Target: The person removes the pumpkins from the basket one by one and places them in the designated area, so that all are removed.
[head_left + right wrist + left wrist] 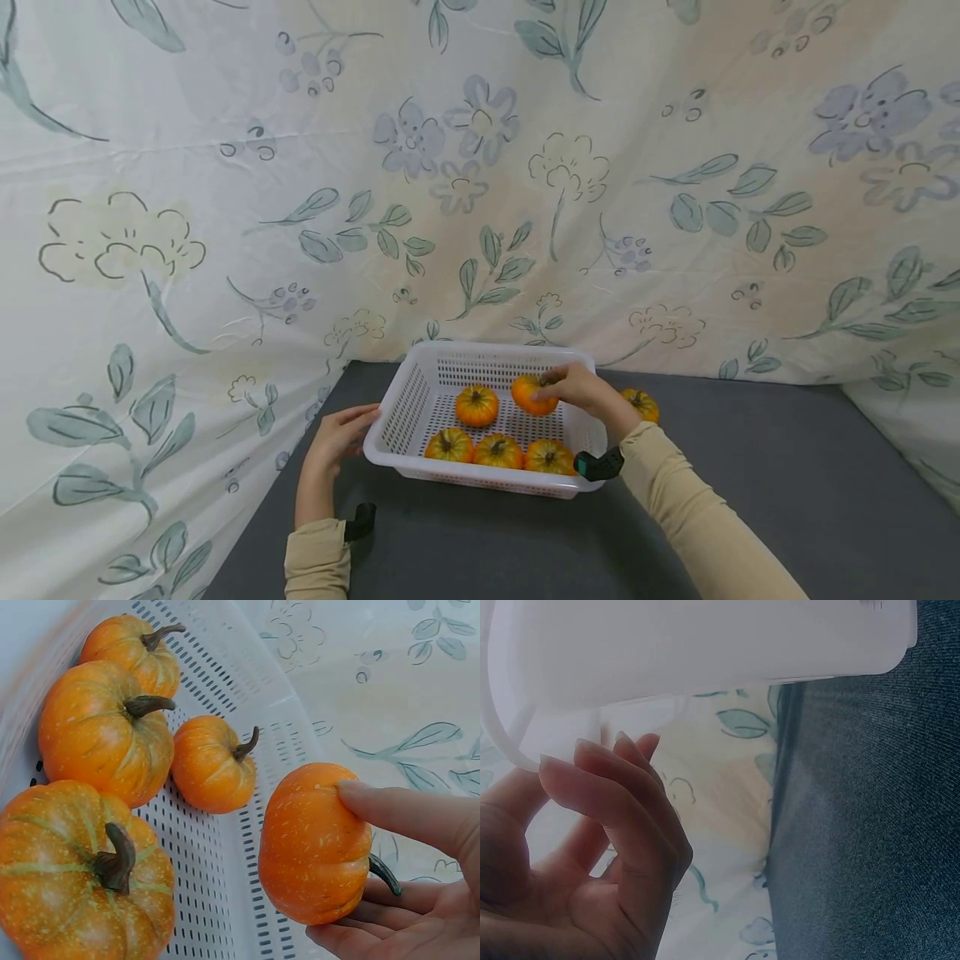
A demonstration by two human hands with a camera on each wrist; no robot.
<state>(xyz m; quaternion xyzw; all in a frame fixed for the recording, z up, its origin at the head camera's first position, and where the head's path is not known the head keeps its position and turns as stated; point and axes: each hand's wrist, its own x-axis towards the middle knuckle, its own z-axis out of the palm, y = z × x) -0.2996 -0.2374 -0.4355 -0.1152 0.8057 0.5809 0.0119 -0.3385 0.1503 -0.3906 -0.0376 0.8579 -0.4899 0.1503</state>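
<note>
A white perforated plastic basket (480,482) stands on the dark tabletop. My left hand (339,440) is at its left end; in the left wrist view, curled fingers (619,799) and thumb meet the basket's rim (502,739). My right hand (585,392) grips a small orange pumpkin (315,844) above the basket's right half, thumb on one side and fingers underneath. Its dark stem points toward the palm. Inside the basket, three pumpkins line the near side, among them a green-striped pumpkin (75,877), and a smaller pumpkin (477,406) sits farther back.
Outside the basket, another pumpkin (641,405) lies on the dark tabletop (787,483) to the right, partly hidden behind my right forearm. A floral cloth (480,233) hangs behind the table and along its left side.
</note>
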